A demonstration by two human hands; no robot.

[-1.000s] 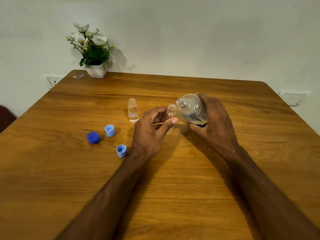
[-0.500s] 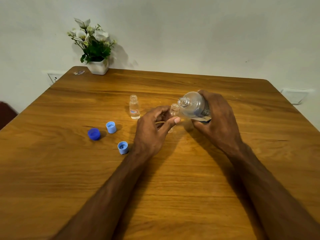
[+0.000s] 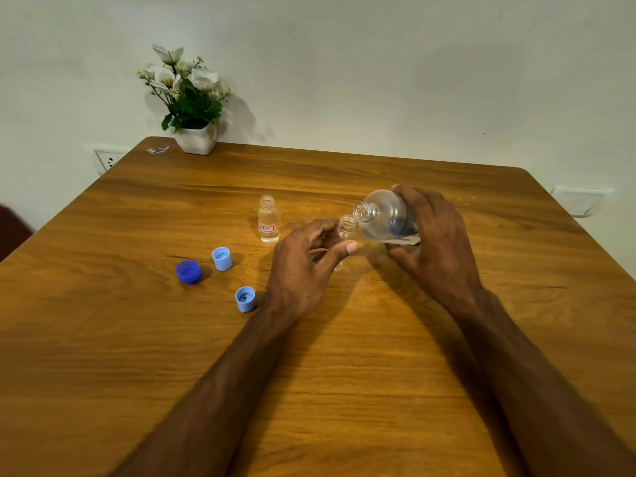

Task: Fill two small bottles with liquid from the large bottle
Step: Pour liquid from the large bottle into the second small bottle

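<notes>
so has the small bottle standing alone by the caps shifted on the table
No. The free small bottle keeps its place beyond the two light blue caps; only the camera view shifted.

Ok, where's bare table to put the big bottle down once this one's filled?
Bare wood lies right of the right hand, out to the table edge, and behind the hands toward the wall. It is crowded left of the left hand: three caps and the other small bottle.

Home room: wooden table [image 3: 344, 373], potted flowers [image 3: 187, 98], wall socket [image 3: 105, 161], plain white wall [image 3: 378, 63].
</notes>
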